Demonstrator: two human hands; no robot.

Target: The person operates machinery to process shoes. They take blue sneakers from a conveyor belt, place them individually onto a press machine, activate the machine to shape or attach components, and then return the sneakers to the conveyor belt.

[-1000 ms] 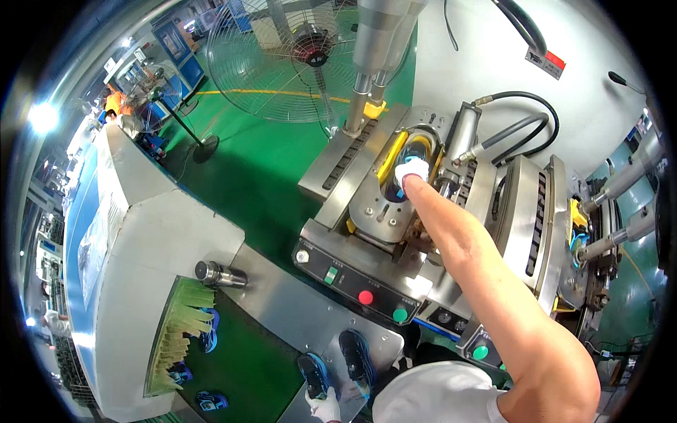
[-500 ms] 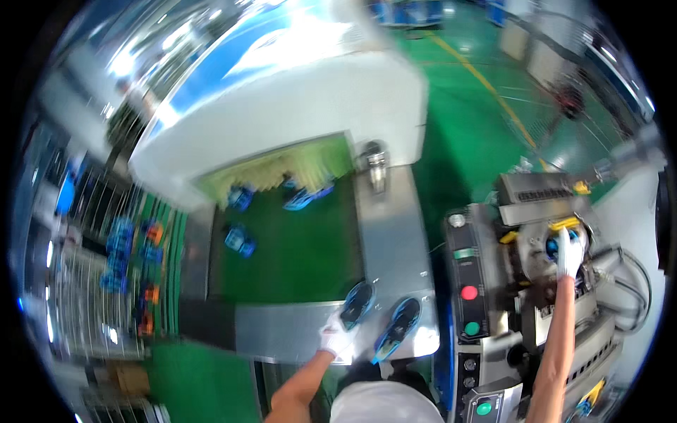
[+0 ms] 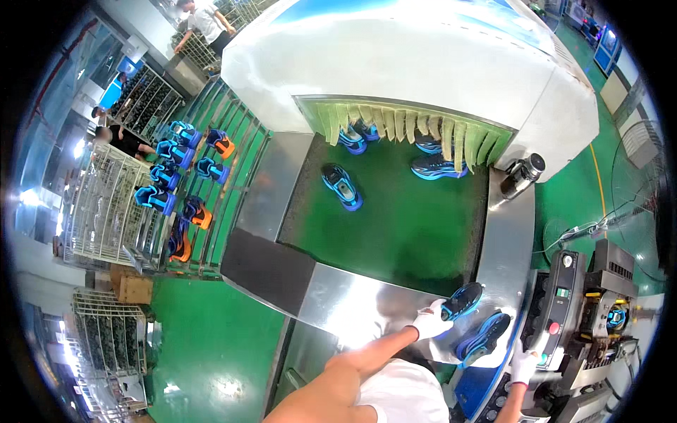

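Observation:
My left hand (image 3: 430, 324), in a white glove, grips a blue and black shoe (image 3: 462, 299) lying on the steel ledge (image 3: 352, 303) at the near end of the green conveyor belt (image 3: 402, 233). A second blue shoe (image 3: 484, 338) lies just to the right of it. My right hand (image 3: 523, 363), also gloved, sits between that second shoe and the control panel (image 3: 553, 310). Whether it holds anything is unclear. Further up the belt lie more blue shoes (image 3: 342, 187), some under the green strip curtain (image 3: 402, 127) of the white tunnel machine (image 3: 423, 56).
A green rack (image 3: 211, 190) with blue and orange shoes stands left of the belt, with wire cages (image 3: 99, 211) beyond. A metal cylinder (image 3: 522, 176) stands at the belt's right edge. A press machine (image 3: 613, 317) and a fan (image 3: 638, 183) are at right. People (image 3: 204, 21) stand at the back left.
My right hand has come off the press machine and dropped beside the control panel. My left hand stays on the blue shoe. The view has swung further toward the belt.

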